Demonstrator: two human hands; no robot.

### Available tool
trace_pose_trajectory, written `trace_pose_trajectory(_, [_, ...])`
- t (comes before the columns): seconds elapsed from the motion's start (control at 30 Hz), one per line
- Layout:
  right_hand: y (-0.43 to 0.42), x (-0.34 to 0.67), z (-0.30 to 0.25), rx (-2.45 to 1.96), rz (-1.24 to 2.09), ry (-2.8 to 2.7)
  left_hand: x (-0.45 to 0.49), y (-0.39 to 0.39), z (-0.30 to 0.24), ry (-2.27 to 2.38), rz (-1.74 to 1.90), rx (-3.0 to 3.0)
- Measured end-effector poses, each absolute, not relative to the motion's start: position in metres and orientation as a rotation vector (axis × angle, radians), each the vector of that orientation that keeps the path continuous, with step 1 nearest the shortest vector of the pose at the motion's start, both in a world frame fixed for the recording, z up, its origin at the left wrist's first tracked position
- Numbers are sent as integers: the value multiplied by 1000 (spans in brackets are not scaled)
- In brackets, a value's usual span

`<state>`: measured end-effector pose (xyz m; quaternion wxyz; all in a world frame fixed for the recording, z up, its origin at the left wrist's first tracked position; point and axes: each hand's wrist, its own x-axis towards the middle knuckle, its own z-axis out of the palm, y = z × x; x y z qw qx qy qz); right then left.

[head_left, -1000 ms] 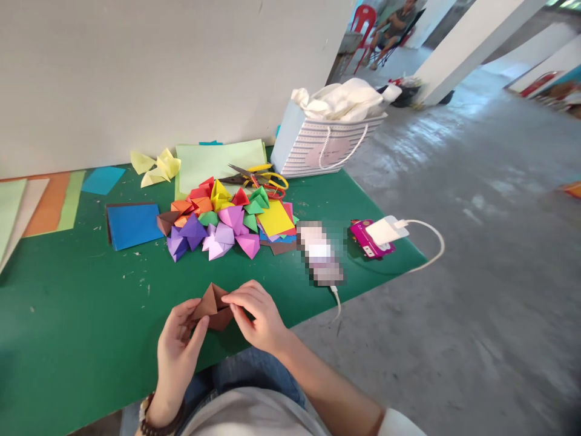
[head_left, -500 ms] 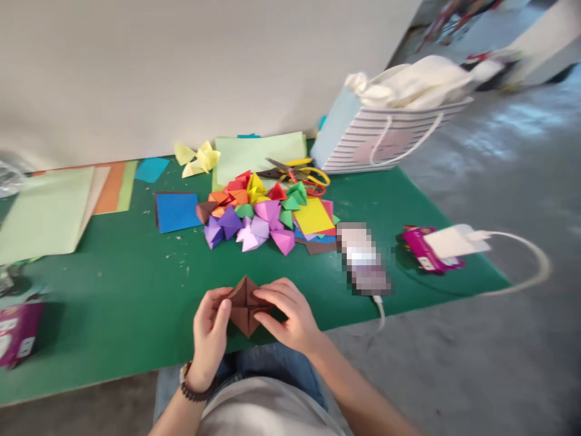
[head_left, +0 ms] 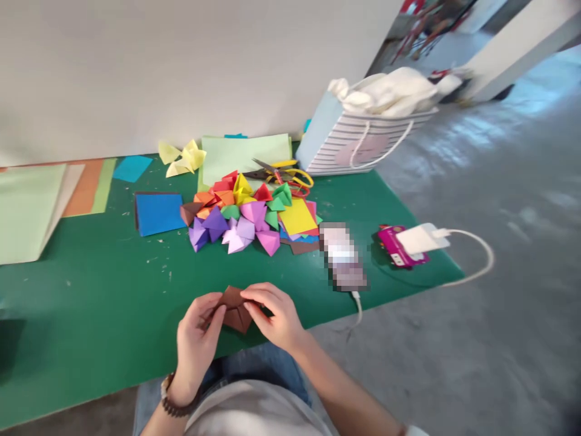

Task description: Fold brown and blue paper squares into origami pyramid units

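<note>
Two hands grip one folded brown paper piece (head_left: 233, 310) over the front of the green cutting mat (head_left: 91, 315): the left hand (head_left: 196, 340) pinches its left side between thumb and fingers, while the right hand (head_left: 275, 316) lays its closely set fingers across the upper edge. No long axis can be told, and both hands touch it. Farther ahead lie a blue paper square (head_left: 157, 215), a heap of multicoloured folded paper pieces (head_left: 236, 221), yellow-handled scissors (head_left: 284, 174) and a striped paper bag (head_left: 354, 148).
</note>
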<state>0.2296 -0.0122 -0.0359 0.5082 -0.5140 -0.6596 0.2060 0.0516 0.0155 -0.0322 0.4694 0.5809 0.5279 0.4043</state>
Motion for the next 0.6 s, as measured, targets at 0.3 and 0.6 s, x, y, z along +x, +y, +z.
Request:
trace_pose_trajectory(0.3, [-11, 231, -35, -1307, 477, -1526, 52, 15, -34, 1279, 967, 1529])
trace_pose_trajectory(0.6, [-11, 229, -37, -1313, 413, -1575, 48, 15, -35, 1204, 867, 1718])
